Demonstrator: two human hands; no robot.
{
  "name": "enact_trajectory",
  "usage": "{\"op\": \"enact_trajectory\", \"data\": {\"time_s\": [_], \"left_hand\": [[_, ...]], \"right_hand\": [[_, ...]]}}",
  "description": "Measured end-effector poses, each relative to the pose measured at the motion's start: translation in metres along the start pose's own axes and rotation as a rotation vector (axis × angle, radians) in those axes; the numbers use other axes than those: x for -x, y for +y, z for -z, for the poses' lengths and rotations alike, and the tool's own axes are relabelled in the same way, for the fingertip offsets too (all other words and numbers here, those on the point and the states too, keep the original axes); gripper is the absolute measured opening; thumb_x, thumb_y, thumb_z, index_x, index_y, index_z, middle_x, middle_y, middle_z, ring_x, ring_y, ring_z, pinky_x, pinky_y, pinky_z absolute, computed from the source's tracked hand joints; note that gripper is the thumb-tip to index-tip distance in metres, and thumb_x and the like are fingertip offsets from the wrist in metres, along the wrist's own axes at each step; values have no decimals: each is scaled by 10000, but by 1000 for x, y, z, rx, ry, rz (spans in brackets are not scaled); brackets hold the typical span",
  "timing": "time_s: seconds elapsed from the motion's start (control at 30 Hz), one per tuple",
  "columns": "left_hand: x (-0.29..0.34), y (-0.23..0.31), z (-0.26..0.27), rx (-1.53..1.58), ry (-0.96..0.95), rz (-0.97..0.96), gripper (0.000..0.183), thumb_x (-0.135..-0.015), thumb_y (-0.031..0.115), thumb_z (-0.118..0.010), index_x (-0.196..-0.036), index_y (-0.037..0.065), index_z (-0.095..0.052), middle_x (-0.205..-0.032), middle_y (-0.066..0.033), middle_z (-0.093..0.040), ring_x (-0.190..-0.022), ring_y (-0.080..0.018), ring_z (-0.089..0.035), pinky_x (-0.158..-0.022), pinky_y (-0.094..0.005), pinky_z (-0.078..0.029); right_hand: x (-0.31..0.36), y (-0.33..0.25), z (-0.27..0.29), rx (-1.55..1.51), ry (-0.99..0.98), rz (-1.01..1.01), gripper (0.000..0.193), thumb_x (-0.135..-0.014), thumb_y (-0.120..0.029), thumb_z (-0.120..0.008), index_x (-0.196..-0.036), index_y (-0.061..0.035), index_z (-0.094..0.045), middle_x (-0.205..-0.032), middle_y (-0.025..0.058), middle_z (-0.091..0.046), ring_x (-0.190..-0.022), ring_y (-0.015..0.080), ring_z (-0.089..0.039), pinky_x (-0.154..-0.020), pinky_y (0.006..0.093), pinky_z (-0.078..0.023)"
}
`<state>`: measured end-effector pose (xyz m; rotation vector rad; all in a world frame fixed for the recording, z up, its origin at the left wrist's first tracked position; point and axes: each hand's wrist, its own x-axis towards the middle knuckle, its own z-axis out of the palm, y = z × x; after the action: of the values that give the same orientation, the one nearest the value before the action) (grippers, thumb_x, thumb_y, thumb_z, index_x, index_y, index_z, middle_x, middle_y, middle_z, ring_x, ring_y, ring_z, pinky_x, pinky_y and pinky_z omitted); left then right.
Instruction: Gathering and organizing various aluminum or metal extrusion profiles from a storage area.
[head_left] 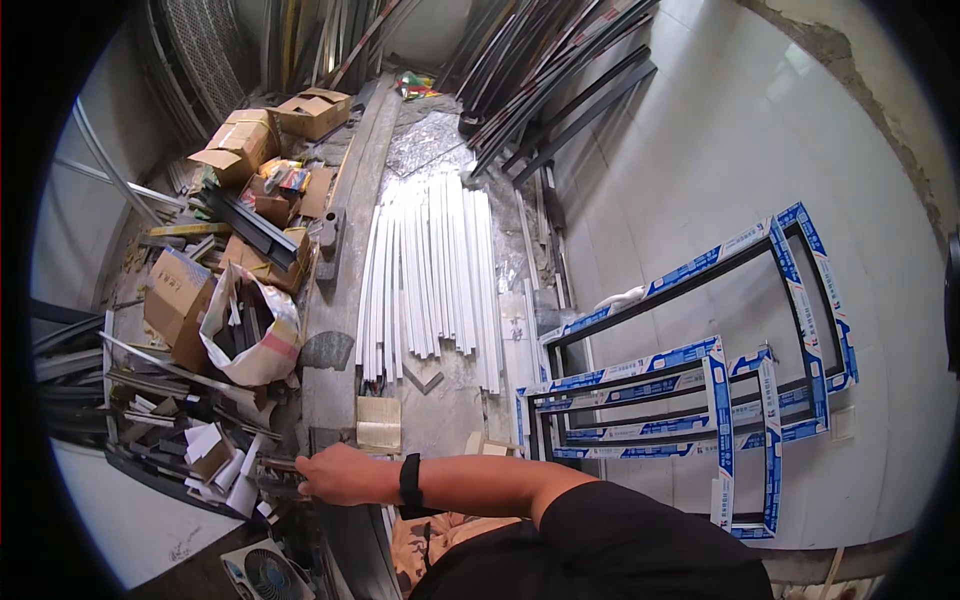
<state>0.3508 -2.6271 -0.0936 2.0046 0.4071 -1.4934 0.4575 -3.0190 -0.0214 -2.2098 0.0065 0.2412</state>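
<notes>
My right arm, in a black sleeve with a black wristband (pixel 411 481), reaches across to the lower left. At its end my right hand (pixel 338 474) is closed, with the fingers curled at the end of some dark grey strips (pixel 279 478). What lies inside the grip is too small to make out. Just beyond the hand lies a small tan square piece (pixel 379 423). Next to the fingers is a heap of white and grey offcuts (pixel 215 465). My left hand is out of view.
White bars (pixel 430 270) lie in rows on the floor ahead. Blue-and-white wrapped frames (pixel 715 400) lean at the right. Cardboard boxes (pixel 240 140) and a white sack (pixel 250 325) of scraps crowd the left. Dark profiles (pixel 545 70) lean at the back; a fan (pixel 265 572) stands lower left.
</notes>
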Motion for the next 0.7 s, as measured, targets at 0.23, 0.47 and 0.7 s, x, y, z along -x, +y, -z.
{"op": "enact_trajectory", "data": {"time_s": [0.23, 0.47, 0.7], "left_hand": [[-25, 10, 19, -8, -13, -137, 691, -902, 453, -603, -1349, -54, -461, -1245, -225, -581, -1094, -345, -547, -941, -401, -413], [-82, -29, 14, -117, 43, -82, 703, -898, 481, -596, -1337, -55, -475, -1248, -239, -577, -1127, -362, -537, -963, -403, -403], [-65, -94, -24, -161, 161, 85, 718, -894, 510, -589, -1324, -57, -490, -1252, -253, -574, -1160, -379, -528, -984, -406, -394]], "right_hand": [[-26, 1, -1, 51, 1, -54, 351, -895, -320, -572, -989, 12, -506, -746, 225, -623, -745, 442, -614, -663, 526, -466], [-47, 1, -12, -11, -34, 31, 357, -877, -309, -588, -960, 33, -534, -761, 239, -628, -746, 446, -615, -677, 519, -480], [-70, 111, 11, 27, -141, -139, 358, -916, -377, -518, -957, -25, -564, -853, 240, -637, -852, 444, -605, -747, 522, -468]]}}
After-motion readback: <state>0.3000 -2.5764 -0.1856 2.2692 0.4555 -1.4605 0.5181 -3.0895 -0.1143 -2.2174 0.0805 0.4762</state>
